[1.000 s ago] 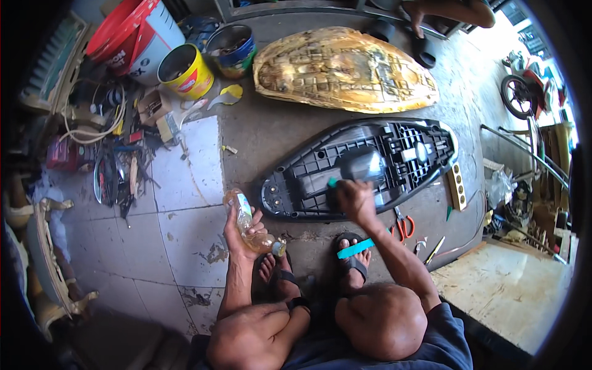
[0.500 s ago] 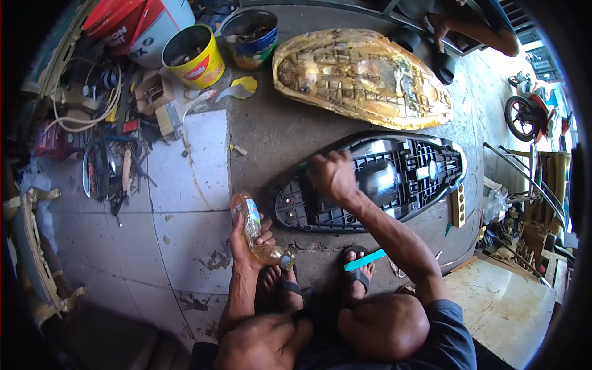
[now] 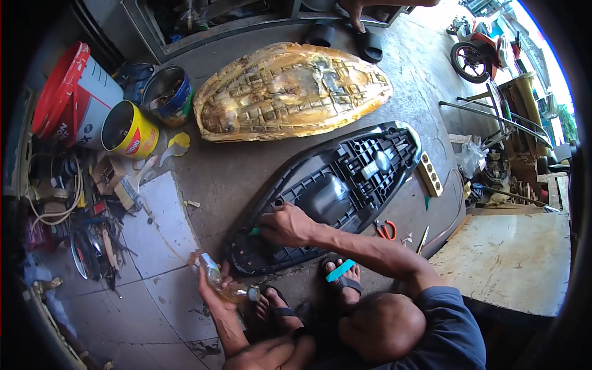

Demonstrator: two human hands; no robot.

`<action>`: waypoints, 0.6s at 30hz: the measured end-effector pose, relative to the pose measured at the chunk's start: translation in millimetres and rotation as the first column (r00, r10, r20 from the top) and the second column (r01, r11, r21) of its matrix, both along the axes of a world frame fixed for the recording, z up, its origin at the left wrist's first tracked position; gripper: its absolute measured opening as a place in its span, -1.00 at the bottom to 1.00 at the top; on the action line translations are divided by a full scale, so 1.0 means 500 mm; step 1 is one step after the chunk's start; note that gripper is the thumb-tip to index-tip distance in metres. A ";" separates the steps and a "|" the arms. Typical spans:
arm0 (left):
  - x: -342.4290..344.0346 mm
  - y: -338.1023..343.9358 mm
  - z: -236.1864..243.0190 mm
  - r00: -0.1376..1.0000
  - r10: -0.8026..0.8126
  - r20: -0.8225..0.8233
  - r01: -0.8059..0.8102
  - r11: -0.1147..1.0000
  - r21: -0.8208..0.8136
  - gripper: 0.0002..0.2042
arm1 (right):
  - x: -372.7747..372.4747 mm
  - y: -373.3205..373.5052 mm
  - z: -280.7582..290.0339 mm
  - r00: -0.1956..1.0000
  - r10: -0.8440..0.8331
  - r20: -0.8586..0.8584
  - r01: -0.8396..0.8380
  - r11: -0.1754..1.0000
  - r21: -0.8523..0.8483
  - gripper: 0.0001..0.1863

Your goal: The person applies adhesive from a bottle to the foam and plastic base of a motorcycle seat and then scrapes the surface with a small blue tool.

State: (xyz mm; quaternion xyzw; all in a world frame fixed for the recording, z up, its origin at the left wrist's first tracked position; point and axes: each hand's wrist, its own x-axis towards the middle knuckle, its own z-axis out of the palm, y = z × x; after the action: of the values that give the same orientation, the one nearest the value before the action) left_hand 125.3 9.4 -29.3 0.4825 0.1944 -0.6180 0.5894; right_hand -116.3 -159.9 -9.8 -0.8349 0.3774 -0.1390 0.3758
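Observation:
My left hand [image 3: 213, 298] is wrapped round a clear plastic bottle [image 3: 214, 276] holding some amber liquid, its neck tilted down toward my foot. On the floor in front of me lies a black plastic motorcycle seat base [image 3: 364, 185], ribbed inside face up. My right hand [image 3: 290, 226] is closed over its near left part, with a small green thing [image 3: 254, 232] showing at the fingers. Most of that green thing is hidden by the hand. Beyond the base rests a yellowish, seat-shaped foam piece [image 3: 290, 92] with a grid pressed into its upper face.
Orange-handled pliers [image 3: 386, 230] and a power strip [image 3: 430, 174] lie right of the seat base. Buckets, including a yellow one [image 3: 129, 131], stand at the far left above scattered tools [image 3: 92, 246]. A board-topped table [image 3: 512, 259] is at the right. Another person's hand [image 3: 354, 13] shows at the top.
The view has swung so the scene sits differently in the picture. My right hand stays on the left part of the seat base, now nearer its end. The bottle remains in my left hand.

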 end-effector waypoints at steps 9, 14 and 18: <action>-0.011 -0.135 0.153 0.833 0.308 0.460 -0.230 0.948 -0.219 -0.72 | -0.002 0.161 0.022 0.853 -0.511 0.104 0.170 0.461 0.871 -0.73; -0.041 -0.162 0.184 0.866 0.240 0.439 -0.060 0.921 -0.386 -0.65 | 0.030 0.153 0.064 0.791 -0.612 0.020 0.192 0.280 0.941 -0.76; -0.073 -0.140 0.206 0.841 0.278 0.464 -0.114 0.930 -0.350 -0.67 | 0.046 0.161 0.076 0.820 -0.572 0.004 0.150 0.221 0.964 -0.79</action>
State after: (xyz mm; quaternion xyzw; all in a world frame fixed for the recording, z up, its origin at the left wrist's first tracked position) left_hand 88.6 -60.5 73.9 0.5065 -0.0172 -0.4281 0.7483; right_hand -93.1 -79.5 28.0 -0.3022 0.4964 -0.1295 0.8034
